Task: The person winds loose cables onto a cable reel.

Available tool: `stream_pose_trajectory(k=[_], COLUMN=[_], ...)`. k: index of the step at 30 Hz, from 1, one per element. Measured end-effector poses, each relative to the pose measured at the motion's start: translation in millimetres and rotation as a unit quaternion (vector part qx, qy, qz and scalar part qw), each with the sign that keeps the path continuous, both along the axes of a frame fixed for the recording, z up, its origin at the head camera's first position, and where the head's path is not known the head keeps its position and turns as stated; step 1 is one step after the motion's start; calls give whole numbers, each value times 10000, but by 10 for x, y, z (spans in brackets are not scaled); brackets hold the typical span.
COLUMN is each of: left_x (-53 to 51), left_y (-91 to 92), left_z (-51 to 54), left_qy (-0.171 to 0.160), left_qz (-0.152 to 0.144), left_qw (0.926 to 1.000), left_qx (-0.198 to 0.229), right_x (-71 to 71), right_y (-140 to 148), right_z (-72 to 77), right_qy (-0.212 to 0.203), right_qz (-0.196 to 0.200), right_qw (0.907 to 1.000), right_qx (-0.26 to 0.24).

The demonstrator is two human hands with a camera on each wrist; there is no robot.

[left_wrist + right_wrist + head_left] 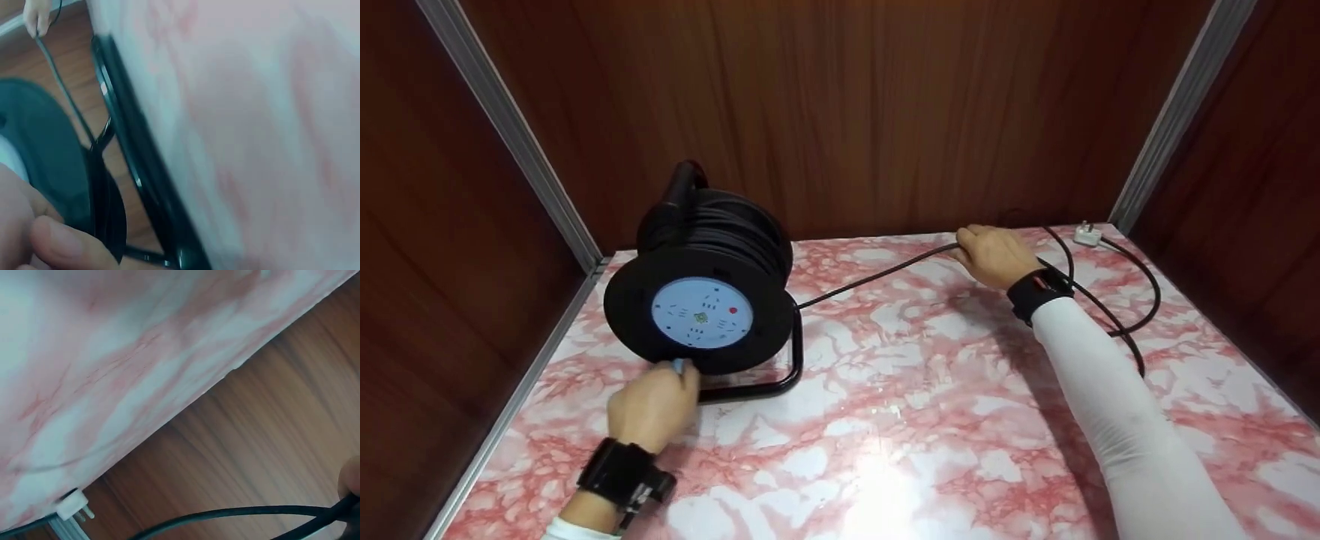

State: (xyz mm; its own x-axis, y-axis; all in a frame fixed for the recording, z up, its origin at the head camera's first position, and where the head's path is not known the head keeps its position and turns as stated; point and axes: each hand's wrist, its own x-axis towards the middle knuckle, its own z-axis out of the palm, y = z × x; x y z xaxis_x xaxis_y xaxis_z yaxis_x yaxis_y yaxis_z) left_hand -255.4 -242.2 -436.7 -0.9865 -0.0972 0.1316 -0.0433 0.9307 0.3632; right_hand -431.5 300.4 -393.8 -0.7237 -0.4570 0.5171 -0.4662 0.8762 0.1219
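A black cable reel (622,300) with a pale blue socket panel (702,313) stands on its tubular frame (797,352) at the left of the table. My left hand (651,406) grips a small light-blue knob (679,365) at the lower edge of the reel's front disc; the fingers hide most of it. From the drum, a black cable (877,277) runs taut to the right. My right hand (997,256) holds that cable near the table's back edge. Beyond this hand the loose cable (225,513) curves away to a white three-pin plug (1087,235).
The table (885,420) has a red-and-white marbled top. Brown wood-grain panels (847,112) close it in at the back and both sides, with metal strips (1177,112) at the corners. Loose cable loops (1155,289) lie at the back right, near the right forearm.
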Motion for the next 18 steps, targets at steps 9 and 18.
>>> stream_pose_trajectory(k=[9,18], left_x=[37,-6], left_y=[-225,-199], left_z=[89,91], left_qy=[683,898], left_qz=[468,510], left_qw=[9961,9939], left_qx=[309,377], right_x=[-58,-90], right_y=[114,184], right_z=[-50,239], right_qy=[132,-1329], right_qz=[-131,-907], right_qw=[9990,9865], right_qx=[398,-320])
